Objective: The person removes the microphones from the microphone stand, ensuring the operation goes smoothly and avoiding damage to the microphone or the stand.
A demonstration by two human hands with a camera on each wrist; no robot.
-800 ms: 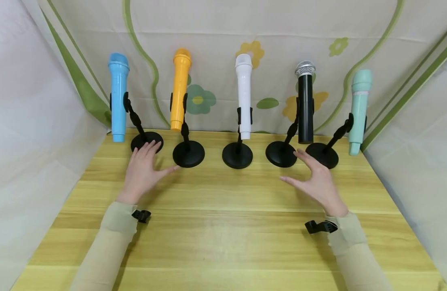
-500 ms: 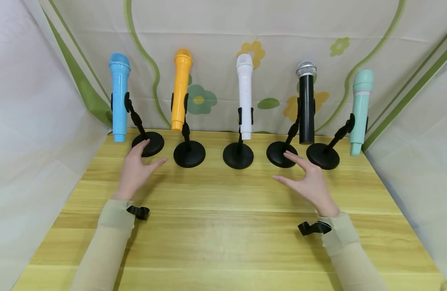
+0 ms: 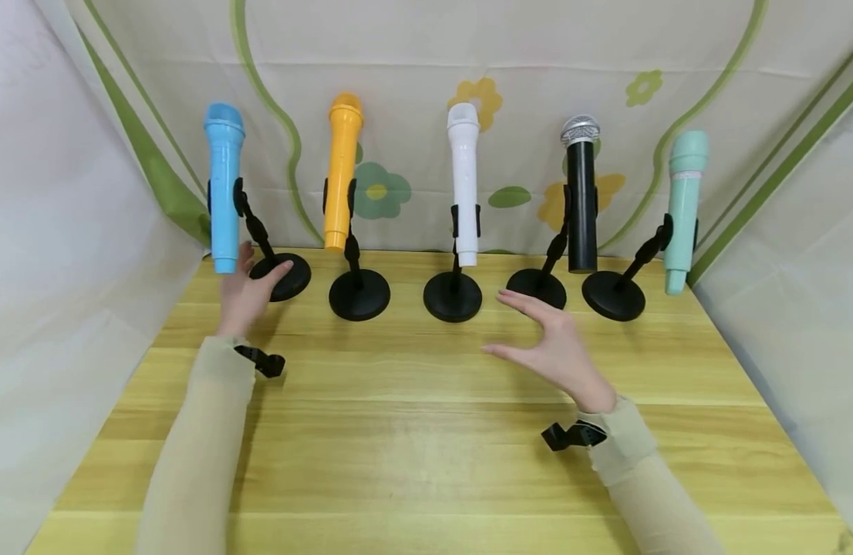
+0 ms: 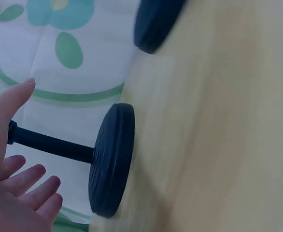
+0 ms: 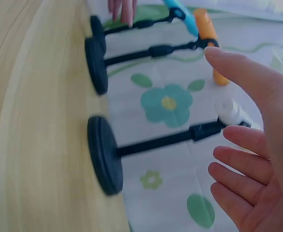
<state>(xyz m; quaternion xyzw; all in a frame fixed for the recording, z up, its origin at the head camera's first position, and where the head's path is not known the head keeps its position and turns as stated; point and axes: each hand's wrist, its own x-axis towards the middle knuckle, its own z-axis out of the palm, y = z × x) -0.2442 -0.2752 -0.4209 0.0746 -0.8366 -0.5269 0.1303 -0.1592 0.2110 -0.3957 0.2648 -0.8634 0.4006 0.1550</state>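
Note:
Below the blue microphone point(image 3: 224, 177), my left hand point(image 3: 242, 299) is beside its black stand point(image 3: 293, 279), thumb extended over the base. In the left wrist view the thumb and fingers are spread either side of the stand's pole point(image 4: 54, 145), holding nothing. My right hand point(image 3: 557, 351) hovers over the table with thumb and fingers apart, just in front of the black microphone's stand point(image 3: 537, 289). From the right wrist it faces the white microphone point(image 5: 228, 111) and its stand point(image 5: 105, 157), with nothing in its grasp. The black microphone point(image 3: 581, 204) has a silver mesh head.
An orange microphone point(image 3: 342, 169) and a mint green microphone point(image 3: 686, 208) also lean in black stands along the table's back edge. Behind the wooden table point(image 3: 413, 455) hangs a flower-patterned cloth point(image 3: 399, 46). White cloth walls point(image 3: 59, 231) flank both sides.
My left hand has moved forward and left, from in front of the blue microphone's stand to beneath that microphone. The right hand has shifted left. The microphones stay in place.

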